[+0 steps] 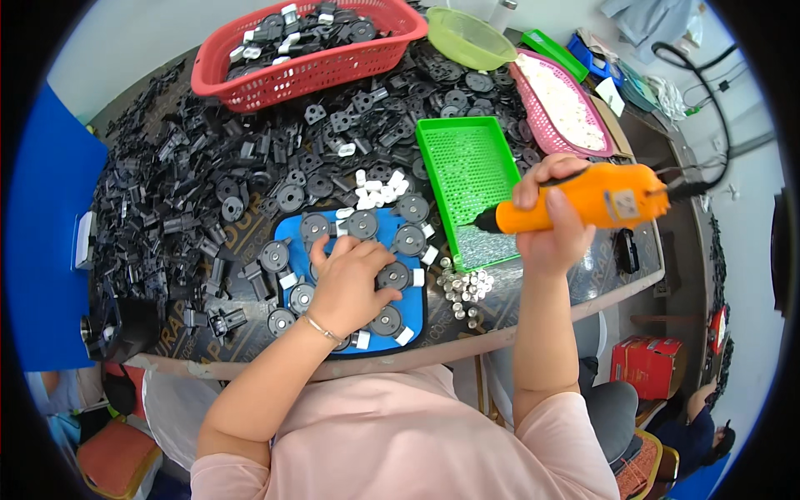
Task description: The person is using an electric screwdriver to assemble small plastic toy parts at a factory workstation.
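My right hand [552, 237] is wrapped round an orange electric screwdriver [615, 193]. Its black nose points left, over the near part of a green perforated tray [429, 158] where many small silvery screws [487, 248] lie. My left hand [348, 279] rests with fingers spread on a blue mat [340, 343], on top of round black plastic parts. Its thumb lies by one round black part [394, 276] with a white piece at its side. More such parts, among them one [409, 239] at the mat's right, surround the hand. What lies under the palm is hidden.
Loose black plastic parts [167, 175] heap across the table's left and back. White pieces [379, 193] lie behind the mat, small metal parts [467, 287] right of it. A red basket [333, 67], a yellow-green bowl [471, 42] and a pink basket [533, 108] stand behind.
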Demonstrator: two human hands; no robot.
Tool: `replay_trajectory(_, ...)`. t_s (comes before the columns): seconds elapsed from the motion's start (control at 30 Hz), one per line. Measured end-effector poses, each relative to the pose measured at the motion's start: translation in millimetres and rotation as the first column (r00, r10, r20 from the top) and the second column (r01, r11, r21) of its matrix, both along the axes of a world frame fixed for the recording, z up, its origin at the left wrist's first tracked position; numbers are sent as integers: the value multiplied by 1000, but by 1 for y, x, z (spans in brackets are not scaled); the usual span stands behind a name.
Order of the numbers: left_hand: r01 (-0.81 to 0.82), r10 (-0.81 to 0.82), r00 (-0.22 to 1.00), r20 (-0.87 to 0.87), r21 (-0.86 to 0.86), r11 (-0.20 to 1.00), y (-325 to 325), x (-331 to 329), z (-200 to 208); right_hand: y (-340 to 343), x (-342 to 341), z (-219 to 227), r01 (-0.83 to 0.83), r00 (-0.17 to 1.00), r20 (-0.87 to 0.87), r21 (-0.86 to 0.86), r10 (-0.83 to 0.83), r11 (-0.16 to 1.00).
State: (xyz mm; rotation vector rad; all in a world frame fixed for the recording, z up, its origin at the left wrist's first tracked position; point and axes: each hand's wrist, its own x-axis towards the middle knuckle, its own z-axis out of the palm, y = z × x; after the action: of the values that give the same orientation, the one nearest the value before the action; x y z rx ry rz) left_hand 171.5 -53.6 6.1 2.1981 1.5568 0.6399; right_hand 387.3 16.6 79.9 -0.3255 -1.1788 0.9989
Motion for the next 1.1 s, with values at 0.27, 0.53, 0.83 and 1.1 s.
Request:
replay_trajectory(0.27,-22,22,1000,-4,1,1000,1,3,0,25,18,-33,264,963,78,-98,-257,959)
replay_trajectory(0.53,-22,22,1000,0,34,999,1,4,-4,29,12,-40,267,957,150,-121,-249,956)
replay_trajectory(0.83,-24,24,1000,-8,52,998,0,3,-4,30,8,-41,270,954,167,-106,-250,957)
replay_trajectory(1.1,-19,18,1000,4,57,998,0,1,-5,23,5,-26,216,967,160,-94,-199,972)
